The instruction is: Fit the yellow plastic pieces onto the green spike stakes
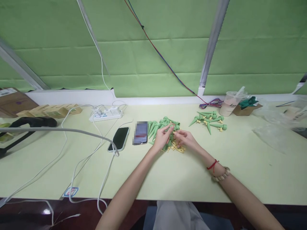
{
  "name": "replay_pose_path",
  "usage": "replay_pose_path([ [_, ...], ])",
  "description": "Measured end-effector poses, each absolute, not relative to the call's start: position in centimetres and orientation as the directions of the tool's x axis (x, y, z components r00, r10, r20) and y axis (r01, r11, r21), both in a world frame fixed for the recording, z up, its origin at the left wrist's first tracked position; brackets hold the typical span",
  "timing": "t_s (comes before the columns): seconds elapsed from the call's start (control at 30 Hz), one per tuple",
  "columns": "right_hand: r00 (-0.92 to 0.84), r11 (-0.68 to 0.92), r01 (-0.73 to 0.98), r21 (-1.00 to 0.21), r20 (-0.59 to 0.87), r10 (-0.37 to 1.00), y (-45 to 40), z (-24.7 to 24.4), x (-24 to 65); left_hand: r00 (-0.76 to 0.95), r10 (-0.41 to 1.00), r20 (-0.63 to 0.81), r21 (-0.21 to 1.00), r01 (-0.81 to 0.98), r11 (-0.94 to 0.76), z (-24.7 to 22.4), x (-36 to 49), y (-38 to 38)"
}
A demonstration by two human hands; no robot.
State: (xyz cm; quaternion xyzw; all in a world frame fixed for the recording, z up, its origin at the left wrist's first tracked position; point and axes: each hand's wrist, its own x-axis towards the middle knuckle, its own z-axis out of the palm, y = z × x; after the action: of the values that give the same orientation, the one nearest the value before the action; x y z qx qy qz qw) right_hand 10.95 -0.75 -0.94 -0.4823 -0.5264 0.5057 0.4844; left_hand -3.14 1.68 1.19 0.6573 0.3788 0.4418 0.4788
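On the right of the surface (244,166), a small group of fitted green spikes (208,127) with yellow pegs (224,127) looks done. More green spikes (155,130) and loose yellow pegs (178,148), apparently still left, lie piled centrally beneath the left hand (164,137) and right hand (186,139), fingers curled inward; their grip I cannot tell.

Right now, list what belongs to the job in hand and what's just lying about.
In the job:
green spikes
small yellow pieces
green-yellow group, right

Just lying about:
dark phone
lit phone
white power strip
plastic cup
coiled wires
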Motion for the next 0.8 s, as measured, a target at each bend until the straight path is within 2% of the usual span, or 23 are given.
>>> replay_pose_path([
  [0.07,-0.155,-0.081,-0.133,-0.988,-0.06,0.986,-0.7,-0.8,10.9,0.325,0.919,0.225,0.963,0.073,-0.261,1.5,-3.3,1.7],
  [0.13,-0.145,-0.07,-0.202,-0.977,-0.041,0.989,-0.7,-0.8,10.8,0.334,0.915,0.226,0.961,0.076,-0.265,1.6,-3.4,1.8],
  [0.2,-0.082,-0.012,-0.181,-0.983,0.003,0.997,-0.7,-0.8,10.6,0.323,0.922,0.216,0.962,0.09,-0.257,1.6,-3.4,1.8],
  [0.3,0.043,0.194,0.009,-0.981,0.195,0.98,-1.0,-1.2,10.4,0.283,0.941,0.188,0.966,0.121,-0.229,1.2,-3.2,1.9],
  [0.4,0.056,0.445,0.278,-0.851,0.477,0.877,-1.3,-1.6,10.4,0.256,0.953,0.162,0.969,0.141,-0.203,0.7,-3.1,2.0],
  [0.47,0.024,0.514,0.36,-0.778,0.559,0.829,-1.4,-1.7,10.4,0.25,0.955,0.157,0.97,0.143,-0.197,0.6,-3.0,2.0],
  [0.5,0.028,0.509,0.364,-0.78,0.555,0.831,-1.5,-1.6,10.4,0.254,0.954,0.162,0.97,0.138,-0.202,0.6,-3.1,2.0],
  [0.57,0.078,0.429,0.302,-0.851,0.47,0.879,-1.4,-1.4,10.4,0.267,0.945,0.187,0.968,0.112,-0.223,0.8,-3.2,2.1],
  [0.67,0.017,0.177,0.058,-0.982,0.178,0.984,-1.3,-1.0,10.3,0.278,0.935,0.22,0.965,0.076,-0.25,1.3,-3.5,2.1],
  [0.73,-0.101,0.007,-0.097,-0.995,0.017,0.995,-1.2,-0.9,10.2,0.276,0.935,0.222,0.963,0.086,-0.254,1.4,-3.6,2.1],
  [0.8,-0.15,-0.082,-0.181,-0.98,-0.055,0.987,-1.1,-0.9,10.1,0.284,0.936,0.21,0.963,0.107,-0.249,1.5,-3.7,2.1],
])
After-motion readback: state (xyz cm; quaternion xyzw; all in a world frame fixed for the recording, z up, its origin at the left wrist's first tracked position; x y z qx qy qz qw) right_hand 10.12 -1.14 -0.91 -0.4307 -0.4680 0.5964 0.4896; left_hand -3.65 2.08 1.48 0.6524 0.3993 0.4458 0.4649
